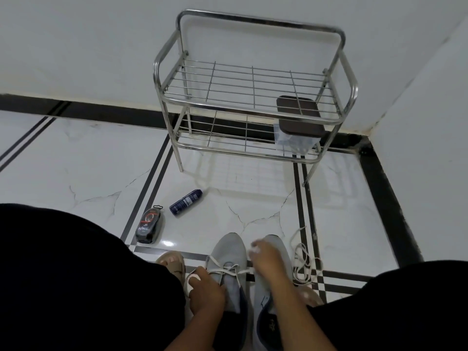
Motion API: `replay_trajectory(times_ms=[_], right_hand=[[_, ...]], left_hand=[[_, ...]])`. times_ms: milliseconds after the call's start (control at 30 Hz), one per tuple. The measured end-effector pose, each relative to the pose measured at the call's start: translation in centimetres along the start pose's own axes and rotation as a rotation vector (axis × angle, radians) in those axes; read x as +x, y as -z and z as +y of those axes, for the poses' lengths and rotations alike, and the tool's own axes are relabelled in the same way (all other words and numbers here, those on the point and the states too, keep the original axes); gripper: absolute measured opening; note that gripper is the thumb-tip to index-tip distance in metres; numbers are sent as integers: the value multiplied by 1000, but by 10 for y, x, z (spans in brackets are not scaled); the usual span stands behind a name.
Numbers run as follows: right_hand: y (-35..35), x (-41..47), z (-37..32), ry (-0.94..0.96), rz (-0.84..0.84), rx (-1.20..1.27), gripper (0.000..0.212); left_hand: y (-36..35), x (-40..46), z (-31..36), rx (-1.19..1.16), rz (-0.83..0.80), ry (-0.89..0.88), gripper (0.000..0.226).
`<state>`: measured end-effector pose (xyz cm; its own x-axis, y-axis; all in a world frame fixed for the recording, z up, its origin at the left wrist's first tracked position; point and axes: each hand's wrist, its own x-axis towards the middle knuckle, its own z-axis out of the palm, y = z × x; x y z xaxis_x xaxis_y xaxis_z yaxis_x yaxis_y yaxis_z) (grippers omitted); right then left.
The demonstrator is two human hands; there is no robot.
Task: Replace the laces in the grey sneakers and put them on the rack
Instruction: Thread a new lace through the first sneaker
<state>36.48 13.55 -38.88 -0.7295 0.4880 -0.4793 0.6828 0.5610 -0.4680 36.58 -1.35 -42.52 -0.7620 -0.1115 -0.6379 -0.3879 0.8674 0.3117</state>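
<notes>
bottom centre: two grey sneakers (234, 259) side by side on the tiled floor (88, 160), heels cut off by the lower edge. left hand (206, 293) curled round a white lace (228, 269) at the left shoe's eyelets. right hand (264, 257) blurred over the right shoe's toe, grip impossible to tell, perhaps just resting. loose lace (302, 264) coiled just right of the shoes. metal rack (253, 107) upper centre against the wall, bare tiles between. dark bottle (186, 201) and small pack (149, 228) lying left of centre.
</notes>
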Motion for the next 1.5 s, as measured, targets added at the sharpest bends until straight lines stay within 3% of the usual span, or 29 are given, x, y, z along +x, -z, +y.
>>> replay_trajectory(times_ms=[33, 67, 133, 167, 267, 333, 400, 433, 500, 567, 667, 767, 933, 1033, 1133, 1267, 1400, 1500], right_hand=[[-22, -8, 7, 19, -147, -135, 27], [-37, -15, 14, 14, -191, -200, 33], [-42, -30, 16, -43, -133, -142, 33], [-35, -31, 17, -112, -33, -25, 28], [8, -16, 26, -517, 505, 460, 22], [24, -5, 33, -658, 662, 631, 26], [18, -7, 28, -616, 609, 514, 35], [7, -9, 26, -502, 564, 388, 40], [-17, -15, 19, -219, 362, 108, 45], [-39, -20, 15, -25, 102, -119, 34], [-51, -22, 17, -31, -61, -112, 28], [-54, -17, 22, -98, -76, -60, 23], [-59, -16, 29, -205, 145, 88, 13], [-62, -14, 32, -210, 50, 62, 14], [-53, -10, 24, -231, 96, 137, 24], [-18, 6, -12, -170, 162, 284, 31], [-5, 1, -33, -11, 191, 339, 40], [-24, -13, -30, -39, 94, 345, 26]], left_hand=[[1, 1, 0, -11, -28, 5, 59], [1, 2, 0, -13, -56, 4, 58], [3, 5, -2, 8, -90, -5, 57], [4, 5, -3, 11, -97, -9, 57], [7, 8, -5, 6, -109, -12, 53], [8, 8, -5, 32, -123, -9, 54], [7, 8, -4, 46, -113, -45, 50], [7, 9, -4, 45, -96, -77, 46], [7, 13, -2, 91, -47, -159, 39], [10, 18, -1, 190, 15, -237, 31], [13, 24, -2, 204, 29, -259, 24], [14, 27, 0, 199, 5, -224, 26], [15, 30, 0, 215, 35, -138, 28], [15, 29, -2, 204, 37, -157, 25], [17, 27, 2, 125, 10, -123, 24], [19, 22, 16, 68, -87, -68, 52], [13, 11, 9, 248, -96, -84, 37], [6, 11, -7, 137, -25, -100, 29]])
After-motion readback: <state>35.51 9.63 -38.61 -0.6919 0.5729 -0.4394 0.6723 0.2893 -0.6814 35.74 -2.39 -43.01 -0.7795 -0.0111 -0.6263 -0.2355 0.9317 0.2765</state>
